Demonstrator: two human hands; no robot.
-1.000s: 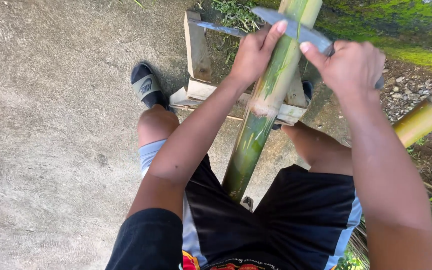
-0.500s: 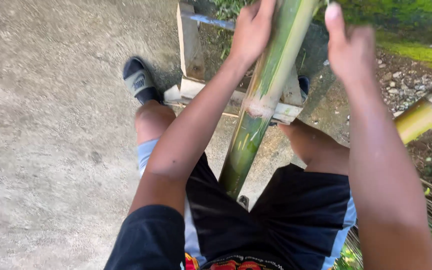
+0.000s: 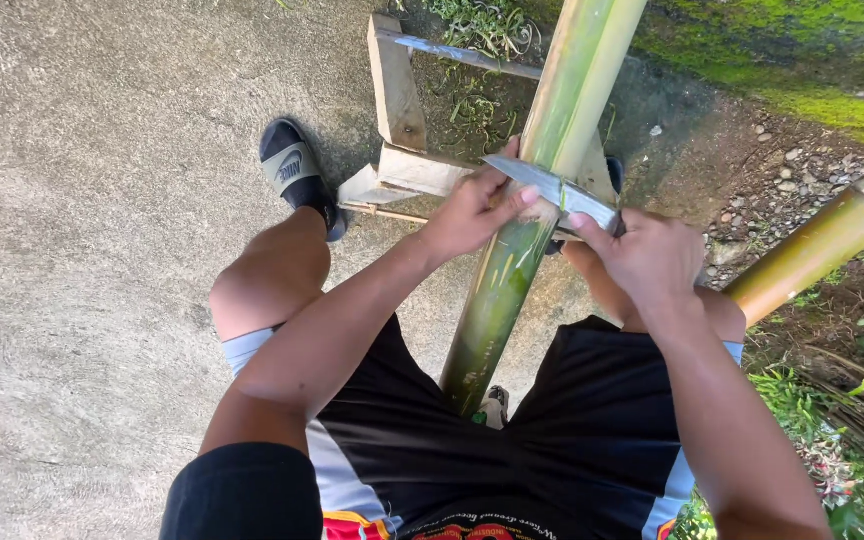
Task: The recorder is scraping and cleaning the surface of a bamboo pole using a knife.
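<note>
A long green bamboo pole runs from between my thighs up and away over a low wooden frame. A flat metal blade lies crosswise on the pole. My left hand pinches the blade's left end with thumb and fingers. My right hand is closed around the blade's right end, where the handle is hidden in my fist. The blade edge rests against the pole's skin, which shows paler scraped streaks below it.
A second bamboo pole slants in from the right edge. My left foot in a black slide sandal rests on the concrete ground. Dirt, stones and mossy grass lie at the upper right.
Both hands and the blade have come down the pole toward me, from high near the frame's top edge to a point over the wooden frame.
</note>
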